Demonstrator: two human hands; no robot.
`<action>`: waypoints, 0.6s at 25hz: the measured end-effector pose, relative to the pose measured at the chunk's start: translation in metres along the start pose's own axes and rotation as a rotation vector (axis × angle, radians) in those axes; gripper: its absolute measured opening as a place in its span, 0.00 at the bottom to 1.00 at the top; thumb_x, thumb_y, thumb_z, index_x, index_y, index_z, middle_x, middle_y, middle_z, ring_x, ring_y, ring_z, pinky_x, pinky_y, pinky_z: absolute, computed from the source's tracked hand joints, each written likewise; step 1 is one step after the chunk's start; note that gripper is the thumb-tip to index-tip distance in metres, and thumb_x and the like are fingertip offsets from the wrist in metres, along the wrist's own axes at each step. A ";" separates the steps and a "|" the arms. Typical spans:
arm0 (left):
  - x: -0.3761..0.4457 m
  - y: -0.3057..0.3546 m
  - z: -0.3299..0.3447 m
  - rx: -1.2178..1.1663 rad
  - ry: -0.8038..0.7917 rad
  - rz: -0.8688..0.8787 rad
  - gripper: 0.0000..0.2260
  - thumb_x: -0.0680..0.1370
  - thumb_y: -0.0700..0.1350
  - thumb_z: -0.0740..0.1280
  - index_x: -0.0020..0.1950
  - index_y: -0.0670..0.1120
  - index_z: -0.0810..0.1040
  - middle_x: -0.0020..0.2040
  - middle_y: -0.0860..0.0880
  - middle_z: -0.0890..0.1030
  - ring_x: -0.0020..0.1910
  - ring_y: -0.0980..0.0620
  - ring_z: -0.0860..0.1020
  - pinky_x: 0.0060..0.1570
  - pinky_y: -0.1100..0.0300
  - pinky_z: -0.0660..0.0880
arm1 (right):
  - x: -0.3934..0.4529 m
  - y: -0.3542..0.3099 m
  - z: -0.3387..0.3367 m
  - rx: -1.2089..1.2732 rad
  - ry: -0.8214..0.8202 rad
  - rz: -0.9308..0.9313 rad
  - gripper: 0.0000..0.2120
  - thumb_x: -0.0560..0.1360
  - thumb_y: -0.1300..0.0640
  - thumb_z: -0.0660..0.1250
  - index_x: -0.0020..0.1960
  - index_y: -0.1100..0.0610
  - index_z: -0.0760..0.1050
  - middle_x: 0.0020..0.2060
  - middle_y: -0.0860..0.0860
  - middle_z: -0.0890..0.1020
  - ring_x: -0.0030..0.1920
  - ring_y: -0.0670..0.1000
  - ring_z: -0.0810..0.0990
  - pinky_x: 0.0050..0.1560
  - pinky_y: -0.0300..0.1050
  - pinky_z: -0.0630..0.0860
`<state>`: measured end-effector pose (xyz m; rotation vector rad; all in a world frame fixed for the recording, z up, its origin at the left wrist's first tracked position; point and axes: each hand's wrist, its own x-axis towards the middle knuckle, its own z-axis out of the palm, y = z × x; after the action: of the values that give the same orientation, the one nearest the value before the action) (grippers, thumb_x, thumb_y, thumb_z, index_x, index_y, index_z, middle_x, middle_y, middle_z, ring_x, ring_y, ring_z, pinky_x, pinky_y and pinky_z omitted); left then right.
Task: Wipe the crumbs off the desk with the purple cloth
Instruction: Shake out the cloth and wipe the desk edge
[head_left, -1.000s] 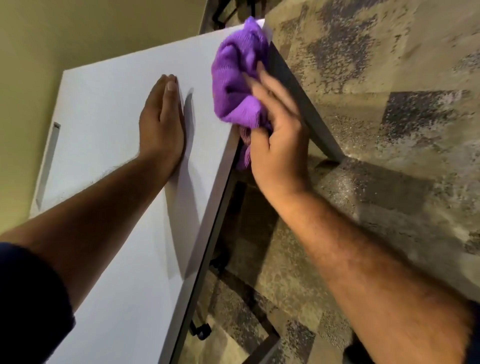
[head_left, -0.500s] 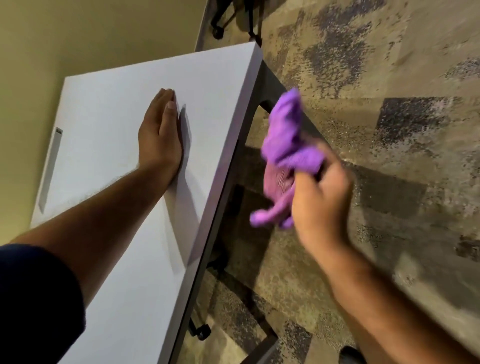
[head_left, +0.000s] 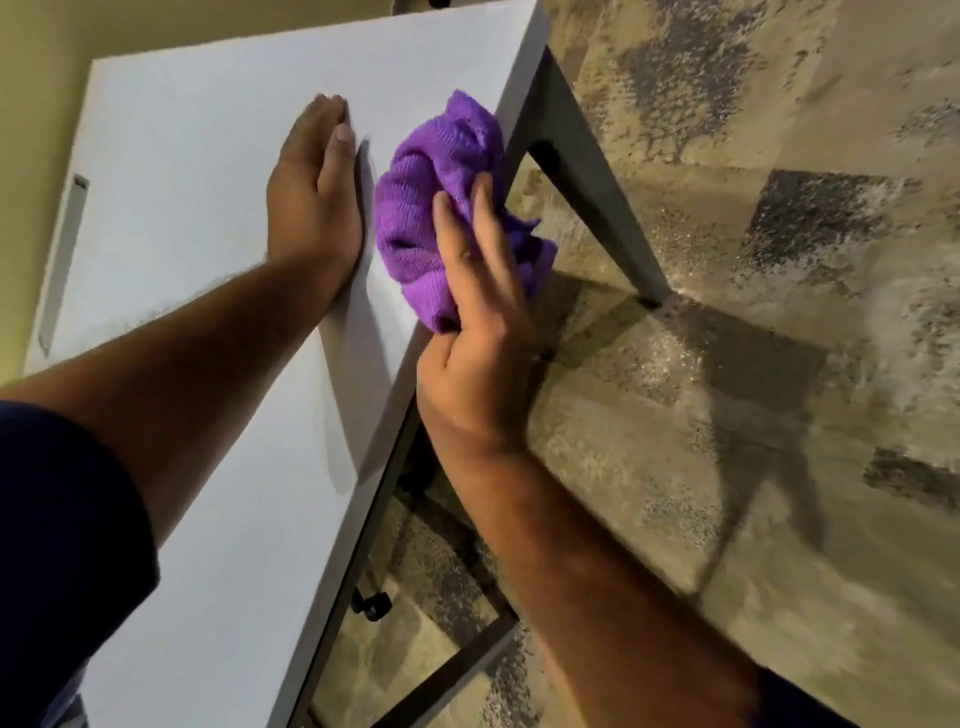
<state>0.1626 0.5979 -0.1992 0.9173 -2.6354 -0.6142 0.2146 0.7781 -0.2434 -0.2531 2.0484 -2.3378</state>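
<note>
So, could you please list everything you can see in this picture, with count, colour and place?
Desk: one, white top, left half of the view, running away from the camera.
Slot: one, a narrow cut-out in the top near its far left edge.
Desk frame: dark legs and bars, under the right edge of the top.
Cloth: one, purple, bunched up at the right edge of the top, partly hanging over it.
Floor: tan and dark patchy covering, right side.
Wall: yellowish, upper left.
Crumbs: none that I can make out.
Left hand: flat on the top, beside the cloth.
Right hand: its grip is closed on the cloth.
Sleeve: dark blue, lower left.
</note>
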 end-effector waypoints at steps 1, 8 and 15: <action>0.000 -0.001 -0.001 0.001 -0.004 0.003 0.24 0.86 0.53 0.59 0.80 0.45 0.72 0.82 0.49 0.71 0.81 0.53 0.68 0.83 0.53 0.62 | -0.017 0.002 -0.003 0.009 -0.058 -0.003 0.31 0.75 0.78 0.55 0.76 0.65 0.74 0.80 0.63 0.69 0.82 0.58 0.67 0.81 0.51 0.67; -0.005 0.005 -0.002 0.039 0.033 -0.022 0.22 0.86 0.52 0.59 0.79 0.49 0.74 0.81 0.51 0.73 0.80 0.55 0.69 0.83 0.57 0.62 | -0.069 0.016 -0.067 0.228 -0.338 0.183 0.37 0.69 0.85 0.55 0.72 0.62 0.78 0.75 0.54 0.77 0.78 0.50 0.75 0.71 0.58 0.79; -0.012 0.016 -0.004 0.129 0.012 -0.077 0.24 0.87 0.55 0.59 0.83 0.51 0.68 0.83 0.53 0.69 0.82 0.52 0.66 0.82 0.57 0.59 | 0.055 0.016 -0.095 0.119 -0.055 0.224 0.34 0.70 0.78 0.58 0.72 0.59 0.80 0.72 0.52 0.82 0.75 0.50 0.77 0.77 0.54 0.73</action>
<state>0.1642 0.6159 -0.1897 1.0600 -2.6652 -0.4587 0.1455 0.8622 -0.2652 -0.0790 1.8008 -2.2789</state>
